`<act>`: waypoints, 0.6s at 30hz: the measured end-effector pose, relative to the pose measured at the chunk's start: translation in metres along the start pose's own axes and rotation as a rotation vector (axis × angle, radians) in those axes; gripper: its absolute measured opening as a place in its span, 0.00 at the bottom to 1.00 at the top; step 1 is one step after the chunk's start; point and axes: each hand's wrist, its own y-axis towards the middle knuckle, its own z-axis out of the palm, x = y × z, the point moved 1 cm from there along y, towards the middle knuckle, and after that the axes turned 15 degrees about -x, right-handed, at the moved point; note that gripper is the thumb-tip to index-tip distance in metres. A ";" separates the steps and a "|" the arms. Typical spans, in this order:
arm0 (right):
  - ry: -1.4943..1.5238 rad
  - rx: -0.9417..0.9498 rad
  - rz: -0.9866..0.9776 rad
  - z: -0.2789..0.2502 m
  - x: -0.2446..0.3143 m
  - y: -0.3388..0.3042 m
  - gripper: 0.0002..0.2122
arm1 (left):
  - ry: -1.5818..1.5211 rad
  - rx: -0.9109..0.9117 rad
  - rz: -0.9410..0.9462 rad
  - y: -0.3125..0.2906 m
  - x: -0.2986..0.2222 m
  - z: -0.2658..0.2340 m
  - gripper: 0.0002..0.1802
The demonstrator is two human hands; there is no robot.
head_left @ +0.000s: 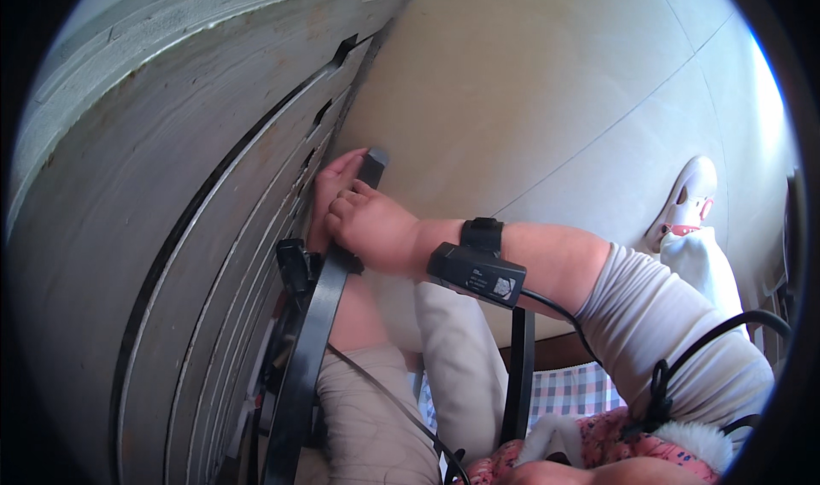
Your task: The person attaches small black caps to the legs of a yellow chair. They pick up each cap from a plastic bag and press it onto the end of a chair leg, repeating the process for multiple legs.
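A black bar (372,171) with a grey end runs up between my hands from the lower edge and curves slightly. My left hand (329,186) is closed at the bar's far end, its fingertips against the bar's side. Bent over the bar just nearer is my right hand (373,229), its curled fingers touching the bar and lying next to my left hand. The right hand partly covers the left palm and the bar's middle. A black strapped device (477,271) sits on my right forearm. Another black device (296,267) is by my left wrist.
Large grey metal panels (205,160) stand layered along the left, close to my left hand. Pale tiled floor (512,84) lies beyond. My shoe (688,195) is at the right. Black cable (717,340) loops by my right sleeve; a second black bar (518,374) stands before checked cloth (572,391).
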 end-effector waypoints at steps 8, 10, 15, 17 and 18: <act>-0.058 -0.095 -0.050 -0.005 0.000 -0.006 0.09 | 0.196 -0.123 0.160 -0.001 0.000 0.013 0.09; -0.045 -0.093 -0.037 -0.004 -0.002 -0.006 0.09 | 0.243 -0.159 0.107 0.000 0.002 0.013 0.07; -0.035 -0.047 -0.056 -0.003 -0.005 -0.007 0.10 | 0.176 -0.047 0.128 0.000 0.007 0.009 0.10; -0.039 -0.020 -0.059 -0.003 -0.004 -0.007 0.11 | 0.067 -0.050 0.052 0.000 0.010 0.008 0.09; -0.042 -0.027 -0.062 -0.003 -0.004 -0.006 0.12 | 0.064 -0.062 0.054 0.001 0.012 0.007 0.08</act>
